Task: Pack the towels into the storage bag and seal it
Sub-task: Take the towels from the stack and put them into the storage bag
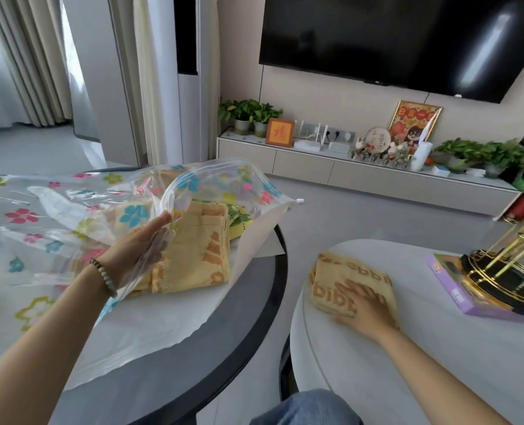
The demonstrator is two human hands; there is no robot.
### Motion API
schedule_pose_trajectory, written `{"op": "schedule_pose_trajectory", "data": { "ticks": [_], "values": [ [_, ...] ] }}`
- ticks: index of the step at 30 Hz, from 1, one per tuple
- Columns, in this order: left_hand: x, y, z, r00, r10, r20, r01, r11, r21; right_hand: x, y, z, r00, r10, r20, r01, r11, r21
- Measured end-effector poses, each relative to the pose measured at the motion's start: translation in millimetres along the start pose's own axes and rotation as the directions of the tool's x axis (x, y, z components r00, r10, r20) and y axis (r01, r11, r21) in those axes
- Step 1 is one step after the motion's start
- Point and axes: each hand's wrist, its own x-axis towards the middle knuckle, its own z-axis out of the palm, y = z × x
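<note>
A clear storage bag (55, 210) printed with coloured flowers lies on the dark round table (254, 317), its mouth open toward the right. Inside it lie a folded yellow towel (199, 256) with orange marks and a green-yellow towel (239, 216) behind it. My left hand (138, 250) holds the bag's upper layer lifted at the mouth, the plastic pinched between thumb and fingers. On the white round table (377, 363) to the right lies another folded yellow towel (346, 274) with orange letters. My right hand (364, 308) rests on its near right part, fingers spread over it.
A purple box (456, 289) with a gold wire stand (505, 265) on it sits at the right of the white table. Beyond are grey floor, a low TV cabinet (315, 170) with plants and frames, and a wall television (392, 41). My knee in jeans (309, 409) is between the tables.
</note>
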Motion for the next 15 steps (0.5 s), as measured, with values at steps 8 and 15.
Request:
{"op": "schedule_pose_trajectory", "data": {
  "ticks": [8,15],
  "values": [
    [5,-1,-3,0.999,-0.014,0.048,0.017,0.998,-0.065,22,-1,-4,0.986,0.089,-0.144,-0.043,0.955,0.295],
    [-5,7,-9,0.999,-0.019,-0.05,0.024,0.994,0.109,10,-24,-83,0.98,0.171,-0.1,-0.062,0.743,0.667]
  ]
}}
